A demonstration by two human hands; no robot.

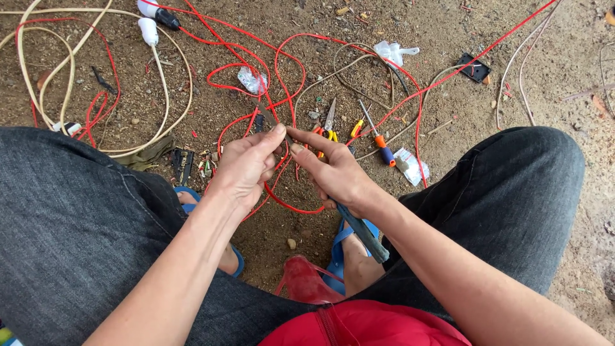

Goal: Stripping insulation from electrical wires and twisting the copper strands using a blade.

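My left hand (246,163) pinches a thin red wire (288,204) near its end, fingertips up by a narrow blade tip. My right hand (333,173) grips a knife with a dark grey handle (366,238) that sticks out below my wrist toward my lap. The blade runs up between both thumbs and is mostly hidden by the fingers. The red wire loops down under the hands and away over the dirt ground. Both hands meet between my knees, fingertips touching.
On the dirt ahead lie pliers with yellow grips (328,125), a screwdriver with an orange and blue handle (382,148), small clear plastic bags (410,165), a black switch plate (475,68), cream cable coils (57,70) and white lamp holders (148,30). Blue sandals are on my feet.
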